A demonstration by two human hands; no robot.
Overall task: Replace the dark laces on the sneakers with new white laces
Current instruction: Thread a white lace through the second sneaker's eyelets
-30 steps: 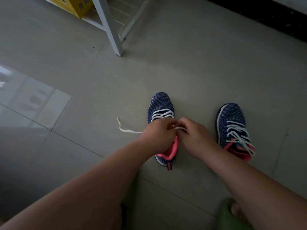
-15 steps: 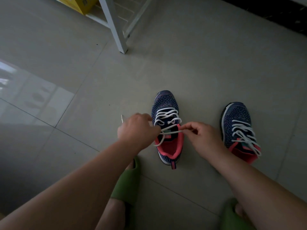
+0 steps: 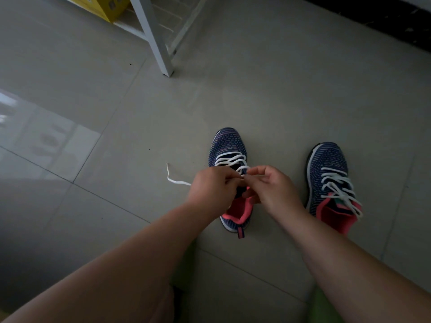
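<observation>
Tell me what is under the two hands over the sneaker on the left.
Under the left hand and right hand lies the navy knit sneaker, its white lace crossed near the toe. Its coral-pink lining shows below; the upper eyelets are covered.

Looks like a home interior, prob. entryway or spare room. Glossy grey floor tiles (image 3: 70, 94) w/ window glare at left. White metal rack leg (image 3: 155, 36) w/ yellow cardboard box (image 3: 102, 5) on bottom shelf. Dark baseboard strip (image 3: 373, 17) along far wall. Green house slippers (image 3: 324, 308) on feet.
</observation>
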